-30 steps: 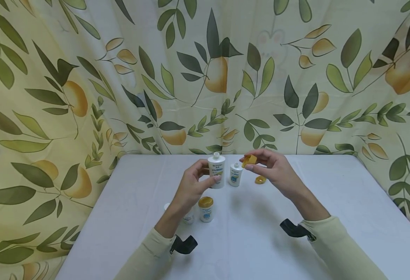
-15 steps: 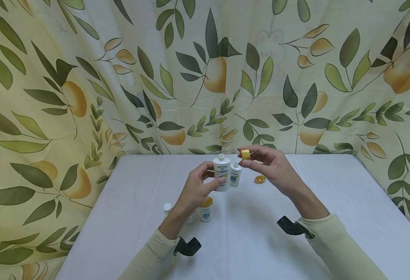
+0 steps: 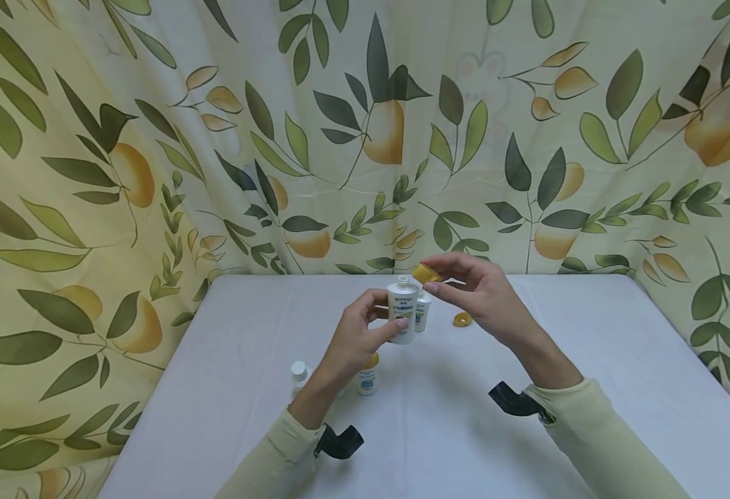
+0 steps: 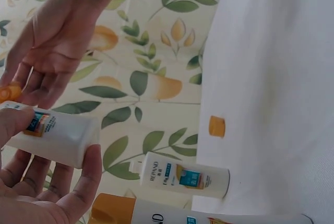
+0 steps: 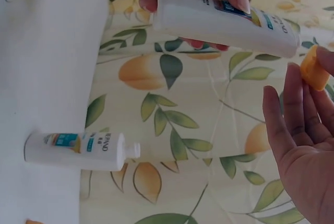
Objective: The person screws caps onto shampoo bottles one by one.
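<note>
My left hand (image 3: 365, 329) grips a white bottle (image 3: 404, 305) with a printed label, upright and lifted above the table. Its narrow neck is uncapped in the head view. Between thumb and fingers, my right hand (image 3: 486, 294) pinches a yellow-orange bottle cap (image 3: 425, 273), tilted close beside the neck. In the right wrist view the cap (image 5: 315, 68) is near the bottle's (image 5: 224, 23) top end; whether they touch I cannot tell. Just behind the held bottle stands a second uncapped white bottle (image 3: 423, 310), partly hidden.
Another yellow cap (image 3: 462, 319) lies on the white-covered table (image 3: 589, 333), right of the second bottle. Nearer me stand a yellow-capped bottle (image 3: 368, 378) and a white-topped bottle (image 3: 299, 374), both partly covered by my left arm. A leaf-patterned curtain (image 3: 340, 138) hangs behind.
My left hand has carried the bottle a little to the right. The right hand has moved left and up, bringing the cap close to the bottle's neck and turning it.
</note>
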Motion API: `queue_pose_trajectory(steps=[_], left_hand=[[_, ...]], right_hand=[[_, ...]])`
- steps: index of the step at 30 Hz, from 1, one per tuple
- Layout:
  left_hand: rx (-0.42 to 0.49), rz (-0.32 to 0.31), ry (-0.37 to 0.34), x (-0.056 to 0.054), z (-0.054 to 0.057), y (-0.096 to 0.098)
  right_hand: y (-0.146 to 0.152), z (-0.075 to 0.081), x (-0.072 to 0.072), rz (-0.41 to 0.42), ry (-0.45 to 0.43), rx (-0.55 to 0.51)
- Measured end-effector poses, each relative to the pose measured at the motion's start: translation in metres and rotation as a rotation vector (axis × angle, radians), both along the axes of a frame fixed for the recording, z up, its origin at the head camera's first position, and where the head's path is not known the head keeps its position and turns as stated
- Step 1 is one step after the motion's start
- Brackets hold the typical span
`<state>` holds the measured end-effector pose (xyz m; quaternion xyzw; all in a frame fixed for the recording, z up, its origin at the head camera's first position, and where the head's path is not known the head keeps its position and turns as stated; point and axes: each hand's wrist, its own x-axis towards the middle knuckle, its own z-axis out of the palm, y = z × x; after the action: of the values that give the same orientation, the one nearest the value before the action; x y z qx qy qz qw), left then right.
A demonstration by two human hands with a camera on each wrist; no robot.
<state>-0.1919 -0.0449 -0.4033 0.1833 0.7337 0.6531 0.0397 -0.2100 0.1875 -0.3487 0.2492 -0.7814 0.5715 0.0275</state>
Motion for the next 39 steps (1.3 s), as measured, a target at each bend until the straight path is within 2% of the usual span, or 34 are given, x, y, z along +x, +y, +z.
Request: queue_pose_trajectory(steps=[15, 24, 39], left_hand=[[-0.013, -0.004, 0.022, 0.002, 0.0, 0.003], [-0.005, -0.013, 0.044, 0.001, 0.001, 0.003], [0.002, -0.008, 0.057, 0.002, 0.001, 0.003]], right_hand=[[-0.01, 0.005, -0.003, 0.067, 0.054, -0.025], [-0.013, 0.004, -0.005, 0.042, 0.068, 0.033], [-0.016, 0.005, -0.003, 0.044, 0.066, 0.045]])
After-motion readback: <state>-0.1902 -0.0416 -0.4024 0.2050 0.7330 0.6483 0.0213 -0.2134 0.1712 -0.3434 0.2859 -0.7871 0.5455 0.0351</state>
